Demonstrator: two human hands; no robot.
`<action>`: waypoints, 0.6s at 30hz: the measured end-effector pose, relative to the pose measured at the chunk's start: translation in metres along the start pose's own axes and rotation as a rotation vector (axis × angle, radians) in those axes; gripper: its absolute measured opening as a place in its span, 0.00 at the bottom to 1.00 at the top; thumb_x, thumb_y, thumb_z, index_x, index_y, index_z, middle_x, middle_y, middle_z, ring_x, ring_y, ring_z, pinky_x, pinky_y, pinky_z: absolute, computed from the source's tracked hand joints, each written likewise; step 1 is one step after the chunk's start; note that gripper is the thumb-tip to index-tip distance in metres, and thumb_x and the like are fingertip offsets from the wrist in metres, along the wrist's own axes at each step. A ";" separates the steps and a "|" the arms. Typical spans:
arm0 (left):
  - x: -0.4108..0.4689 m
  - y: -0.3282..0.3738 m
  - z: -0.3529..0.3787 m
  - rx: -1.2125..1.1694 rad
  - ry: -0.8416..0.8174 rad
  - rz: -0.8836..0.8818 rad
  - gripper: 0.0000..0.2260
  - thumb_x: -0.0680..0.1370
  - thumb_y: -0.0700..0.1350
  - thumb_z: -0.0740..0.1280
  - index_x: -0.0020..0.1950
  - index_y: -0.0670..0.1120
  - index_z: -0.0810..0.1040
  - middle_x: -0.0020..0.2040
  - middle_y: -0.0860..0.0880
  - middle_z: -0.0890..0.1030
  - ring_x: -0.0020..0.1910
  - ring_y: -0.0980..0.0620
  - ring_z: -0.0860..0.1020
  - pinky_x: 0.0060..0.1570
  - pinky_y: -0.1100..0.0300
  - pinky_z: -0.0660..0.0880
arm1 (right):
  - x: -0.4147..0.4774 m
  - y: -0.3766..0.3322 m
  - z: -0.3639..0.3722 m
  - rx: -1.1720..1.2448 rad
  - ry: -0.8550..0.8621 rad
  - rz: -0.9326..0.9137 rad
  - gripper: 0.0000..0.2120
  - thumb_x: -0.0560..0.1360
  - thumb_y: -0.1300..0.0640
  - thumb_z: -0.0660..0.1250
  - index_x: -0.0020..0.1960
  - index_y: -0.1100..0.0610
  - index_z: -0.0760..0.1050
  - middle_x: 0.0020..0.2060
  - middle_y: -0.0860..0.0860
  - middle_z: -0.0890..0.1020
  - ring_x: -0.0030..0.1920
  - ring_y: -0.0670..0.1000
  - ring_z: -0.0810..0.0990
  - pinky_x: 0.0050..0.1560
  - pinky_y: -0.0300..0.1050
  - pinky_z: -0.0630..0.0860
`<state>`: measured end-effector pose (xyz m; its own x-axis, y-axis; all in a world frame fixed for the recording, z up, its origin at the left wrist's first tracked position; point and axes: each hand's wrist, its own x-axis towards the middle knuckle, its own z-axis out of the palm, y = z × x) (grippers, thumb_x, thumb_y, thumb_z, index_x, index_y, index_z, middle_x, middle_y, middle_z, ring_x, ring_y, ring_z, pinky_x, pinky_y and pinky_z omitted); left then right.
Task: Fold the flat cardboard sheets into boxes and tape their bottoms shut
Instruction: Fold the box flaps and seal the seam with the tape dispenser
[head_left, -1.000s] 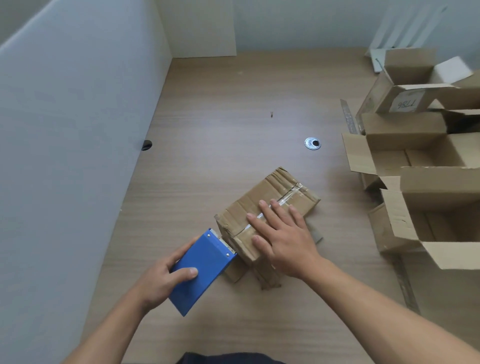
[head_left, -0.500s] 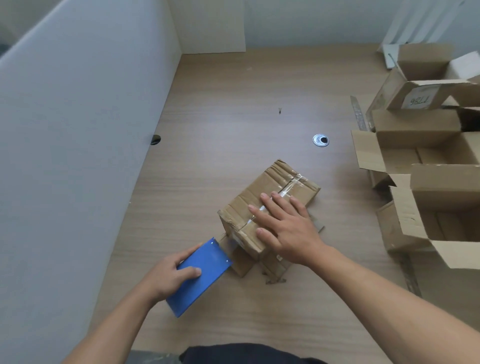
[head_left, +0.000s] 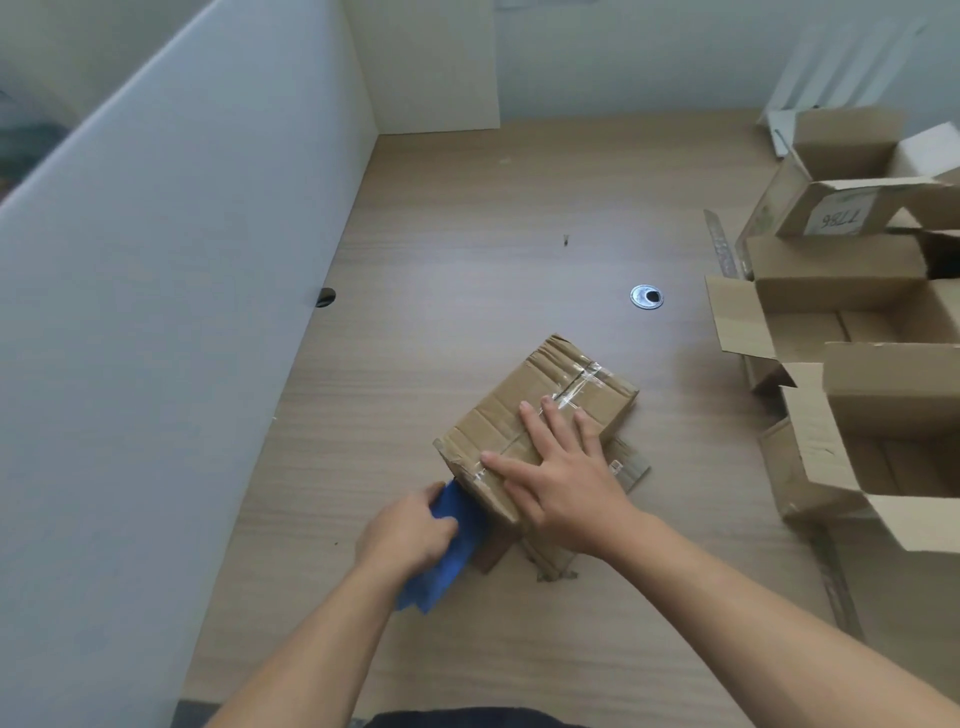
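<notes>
1. One cardboard box (head_left: 511, 413) lies near the middle of the bench (head_left: 467, 249), set at a slant, with its closed flaps facing up and loose flaps splayed out beneath it.
2. Clear tape (head_left: 584, 382) runs along the seam of that upper face and crosses its far end.
3. Flat on top of the box rests the right hand (head_left: 563, 480), fingers straight and spread over the seam. Its grip is apart and clasps nothing.
4. At the near end of the box, the left hand (head_left: 405, 535) has its grip clamped on a blue tape dispenser (head_left: 441, 574). The dispenser's upper end meets the box's near corner, but the spot is too blurred to tell more.
5. Several open boxes (head_left: 831, 291) stand crowded together along the right side of the bench, well apart from the taped box. One at the back carries a white label (head_left: 836, 221) reading "T786".
6. Between the taped box and that group, a round metal grommet (head_left: 647, 297) sits in the bench.
7. Along the left runs a white partition (head_left: 182, 312).
</notes>
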<state>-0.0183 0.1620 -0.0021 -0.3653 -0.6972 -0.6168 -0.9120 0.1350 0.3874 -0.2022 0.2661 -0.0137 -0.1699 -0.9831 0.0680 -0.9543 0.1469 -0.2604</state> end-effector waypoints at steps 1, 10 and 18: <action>0.000 -0.001 0.001 -0.020 0.000 -0.005 0.22 0.73 0.51 0.65 0.68 0.60 0.73 0.64 0.55 0.80 0.62 0.49 0.77 0.60 0.55 0.75 | 0.000 -0.003 -0.002 0.002 0.024 -0.003 0.20 0.78 0.41 0.53 0.67 0.37 0.72 0.76 0.63 0.62 0.76 0.67 0.58 0.74 0.66 0.49; -0.014 -0.034 -0.027 -0.328 0.057 -0.058 0.27 0.70 0.52 0.69 0.68 0.71 0.71 0.51 0.62 0.82 0.48 0.56 0.81 0.49 0.57 0.77 | -0.011 0.000 0.001 -0.070 0.023 -0.029 0.27 0.70 0.46 0.62 0.69 0.43 0.70 0.65 0.51 0.74 0.66 0.58 0.72 0.66 0.70 0.65; -0.025 -0.053 -0.046 -0.478 0.151 0.016 0.30 0.66 0.58 0.68 0.67 0.75 0.69 0.56 0.64 0.82 0.53 0.56 0.81 0.59 0.50 0.77 | -0.009 -0.007 -0.010 -0.004 -0.085 0.111 0.33 0.69 0.25 0.56 0.67 0.42 0.64 0.70 0.48 0.62 0.76 0.55 0.54 0.67 0.76 0.53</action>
<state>0.0477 0.1399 0.0243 -0.3155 -0.7966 -0.5156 -0.7060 -0.1660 0.6885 -0.1968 0.2755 -0.0029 -0.2535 -0.9663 -0.0435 -0.9317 0.2560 -0.2575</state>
